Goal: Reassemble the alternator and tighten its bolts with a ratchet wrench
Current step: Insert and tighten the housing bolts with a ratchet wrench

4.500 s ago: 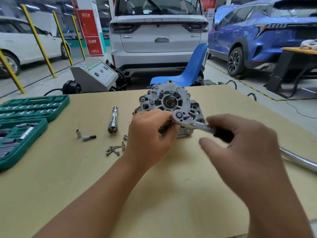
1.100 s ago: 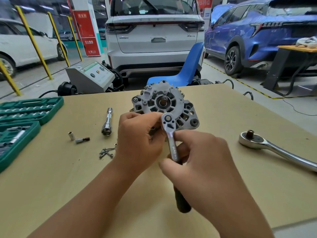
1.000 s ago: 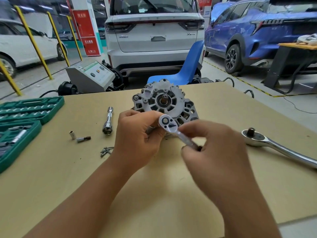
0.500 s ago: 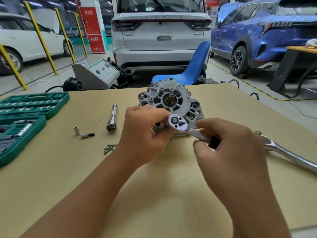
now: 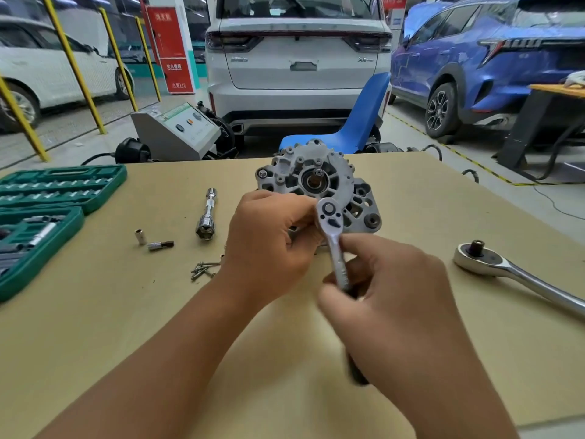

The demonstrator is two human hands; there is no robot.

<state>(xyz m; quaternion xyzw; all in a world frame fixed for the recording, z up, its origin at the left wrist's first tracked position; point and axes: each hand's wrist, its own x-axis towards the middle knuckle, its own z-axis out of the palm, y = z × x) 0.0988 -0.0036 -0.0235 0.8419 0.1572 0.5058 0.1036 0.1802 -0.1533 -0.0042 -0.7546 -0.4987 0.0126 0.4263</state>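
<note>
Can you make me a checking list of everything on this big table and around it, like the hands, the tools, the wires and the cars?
Surface: tan board tabletop, marked with small dark specks.
Job's things: grey cast-metal alternator standing on edge; small chrome ratchet wrench with its head against the housing.
Clutter: large chrome ratchet; chrome extension socket; two small silver bits; loose screws; green plastic socket case, open.
Hands: left hand holds the alternator; right hand grips the small ratchet's handle.
Cables: black cable off the far edge.
Surroundings: white car, blue car, blue plastic chair, grey machine.
</note>
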